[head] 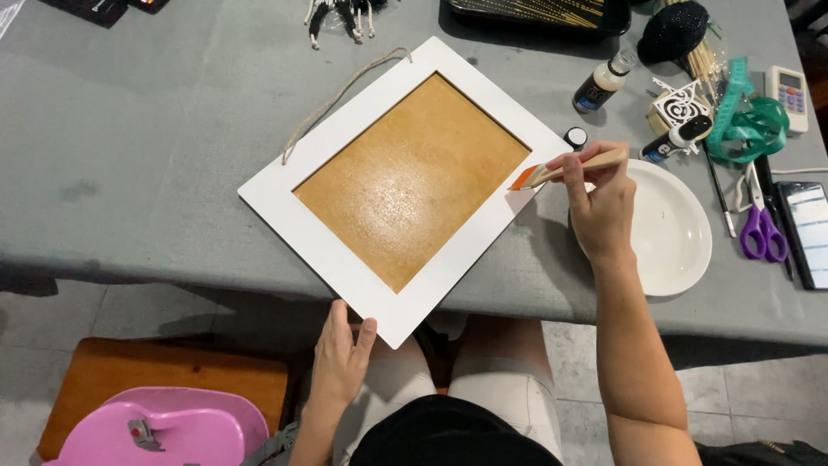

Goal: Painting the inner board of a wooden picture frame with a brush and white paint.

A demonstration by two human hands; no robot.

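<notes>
The right hand (pixel 601 207) has its grip closed on a wooden-handled paintbrush (pixel 565 170), whose orange bristles touch the right edge of a white frame (pixel 345 263) with a brown panel. The left hand (pixel 339 358) pinches the frame's near corner, which overhangs the grey worktop (pixel 129 155). A white plate (pixel 677 237) lies just beside the right hand, with purple scissors (pixel 761 226) farther right.

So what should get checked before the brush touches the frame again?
1. Frame held steady: ok. The left hand grips the near corner of the white frame.
2. Brush held firmly: ok. The right hand pinches the brush.
3. Bristles loaded with paint: cannot tell. The tip is orange, but paint doesn't show.
4. Brush aimed at frame: ok. The tip sits at the frame's right edge.
5. Plate within reach: ok. The white plate lies beside the right hand.
6. Frame fully on table: not ok. Its near corner overhangs the table.
</notes>
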